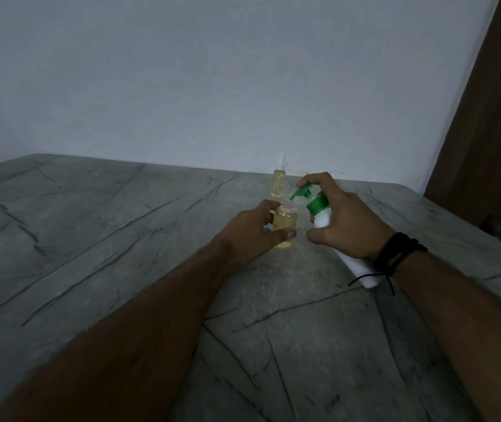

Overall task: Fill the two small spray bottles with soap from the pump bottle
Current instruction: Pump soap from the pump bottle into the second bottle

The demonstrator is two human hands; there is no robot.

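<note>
Nozzle point(296, 194) of tilted white pump bottle point(324, 217) sits over open threaded neck of clear, yellow-filled spray bottle point(286, 222). Left hand point(257, 231) pinches it; right hand point(343, 222) grips pump bottle, forefinger on green head. Capped bottle 2 point(279, 181) stands behind on veined grey stone table point(90, 239).

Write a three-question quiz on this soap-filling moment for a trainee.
1. True or false: the spray bottle by the wall has its top on.
2. Which hand holds the white pump bottle? A left, B right.
3. Fill in: the green pump spout points into the open neck of the ____.

Key: 1 true. 2 B, the right hand. 3 small bottle held in the left hand.
</note>
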